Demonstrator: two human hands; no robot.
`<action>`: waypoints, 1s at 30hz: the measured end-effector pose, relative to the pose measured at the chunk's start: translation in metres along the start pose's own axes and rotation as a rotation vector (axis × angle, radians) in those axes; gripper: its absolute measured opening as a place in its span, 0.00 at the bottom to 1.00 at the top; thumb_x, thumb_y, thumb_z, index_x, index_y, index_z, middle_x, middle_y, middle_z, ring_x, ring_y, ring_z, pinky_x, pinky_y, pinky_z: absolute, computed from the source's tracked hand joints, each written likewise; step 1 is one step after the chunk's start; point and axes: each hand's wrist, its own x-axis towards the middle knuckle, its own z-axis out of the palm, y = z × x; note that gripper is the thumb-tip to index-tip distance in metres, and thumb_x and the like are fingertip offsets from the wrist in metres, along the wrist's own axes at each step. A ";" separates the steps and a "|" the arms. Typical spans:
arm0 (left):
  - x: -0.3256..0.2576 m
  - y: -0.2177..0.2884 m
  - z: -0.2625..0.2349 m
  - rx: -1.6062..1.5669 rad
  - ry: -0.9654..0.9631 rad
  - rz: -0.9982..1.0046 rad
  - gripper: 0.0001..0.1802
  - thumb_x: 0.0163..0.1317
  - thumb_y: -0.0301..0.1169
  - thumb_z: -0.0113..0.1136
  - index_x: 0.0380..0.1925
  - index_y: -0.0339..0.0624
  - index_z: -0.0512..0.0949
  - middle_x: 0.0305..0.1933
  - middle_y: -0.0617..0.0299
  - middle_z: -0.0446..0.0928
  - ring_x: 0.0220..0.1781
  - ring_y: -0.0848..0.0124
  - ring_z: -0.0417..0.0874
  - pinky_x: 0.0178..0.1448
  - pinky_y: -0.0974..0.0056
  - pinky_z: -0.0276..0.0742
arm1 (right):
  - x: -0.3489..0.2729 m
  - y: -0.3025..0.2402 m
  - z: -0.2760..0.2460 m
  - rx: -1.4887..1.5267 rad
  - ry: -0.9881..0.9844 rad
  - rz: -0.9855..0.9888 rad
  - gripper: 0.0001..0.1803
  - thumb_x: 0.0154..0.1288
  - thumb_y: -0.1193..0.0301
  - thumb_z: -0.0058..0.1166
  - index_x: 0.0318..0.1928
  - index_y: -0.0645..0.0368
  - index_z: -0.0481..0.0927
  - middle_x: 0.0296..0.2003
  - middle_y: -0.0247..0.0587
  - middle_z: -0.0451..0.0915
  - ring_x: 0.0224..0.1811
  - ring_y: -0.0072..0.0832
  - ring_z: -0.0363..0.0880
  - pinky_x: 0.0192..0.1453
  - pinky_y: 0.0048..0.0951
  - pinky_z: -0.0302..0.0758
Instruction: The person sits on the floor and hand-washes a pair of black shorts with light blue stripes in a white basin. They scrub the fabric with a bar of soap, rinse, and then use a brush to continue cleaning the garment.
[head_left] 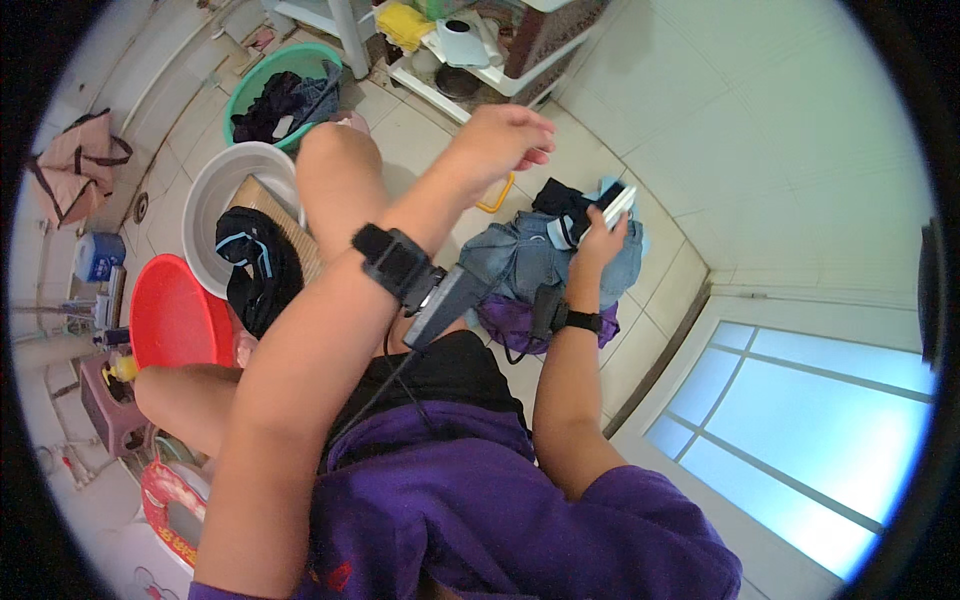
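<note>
My left hand (505,143) is raised over the floor, its fingers loosely bent and slightly apart, with nothing seen in them. A yellow handle (497,195) shows on the tiles just below it. My right hand (603,240) is closed around a flat white object with a dark face (621,206); its exact kind cannot be made out. Under that hand lies a pile of blue denim clothes (515,250), with a black cloth (560,200) on top and purple fabric (505,320) at its near side. In front of me, a ribbed washboard (290,225) leans in a white basin (205,190), with a black garment (255,265) draped on it.
A green basin (240,92) holds dark clothes. A red basin (180,315) stands by my left leg, beside a purple stool (105,400). A pink bag (80,165) hangs on the left wall. Shelving (530,60) stands ahead; a window-paned door (800,420) is at right.
</note>
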 end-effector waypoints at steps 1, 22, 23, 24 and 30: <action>-0.007 0.009 -0.012 0.010 -0.001 0.058 0.12 0.62 0.31 0.54 0.44 0.37 0.76 0.38 0.60 0.79 0.39 0.75 0.79 0.45 0.71 0.74 | 0.002 -0.024 0.010 0.215 -0.046 0.005 0.35 0.50 0.72 0.59 0.60 0.66 0.64 0.43 0.46 0.76 0.44 0.40 0.76 0.48 0.34 0.71; -0.205 0.024 -0.269 -0.292 0.590 0.485 0.12 0.62 0.31 0.53 0.40 0.34 0.77 0.37 0.59 0.78 0.38 0.74 0.77 0.46 0.71 0.73 | -0.225 -0.222 0.222 0.803 -1.243 0.355 0.16 0.56 0.74 0.55 0.46 0.58 0.73 0.35 0.35 0.78 0.35 0.28 0.78 0.40 0.28 0.75; -0.210 0.021 -0.277 -0.290 0.606 0.496 0.13 0.62 0.31 0.52 0.42 0.34 0.76 0.37 0.59 0.78 0.38 0.74 0.77 0.47 0.71 0.73 | -0.234 -0.222 0.228 0.800 -1.276 0.368 0.16 0.56 0.74 0.54 0.46 0.58 0.73 0.35 0.35 0.78 0.35 0.28 0.78 0.40 0.28 0.75; -0.217 0.018 -0.286 -0.286 0.626 0.505 0.14 0.63 0.32 0.51 0.43 0.33 0.76 0.38 0.59 0.78 0.39 0.74 0.78 0.48 0.71 0.73 | -0.244 -0.221 0.236 0.798 -1.311 0.385 0.15 0.56 0.74 0.54 0.46 0.58 0.73 0.35 0.35 0.78 0.35 0.28 0.78 0.40 0.27 0.74; -0.259 -0.033 -0.340 -0.299 0.914 0.433 0.13 0.61 0.32 0.54 0.40 0.32 0.77 0.36 0.57 0.78 0.39 0.70 0.79 0.47 0.69 0.74 | -0.291 -0.195 0.287 0.737 -1.539 0.372 0.15 0.57 0.74 0.56 0.46 0.59 0.73 0.37 0.35 0.77 0.39 0.25 0.77 0.42 0.27 0.73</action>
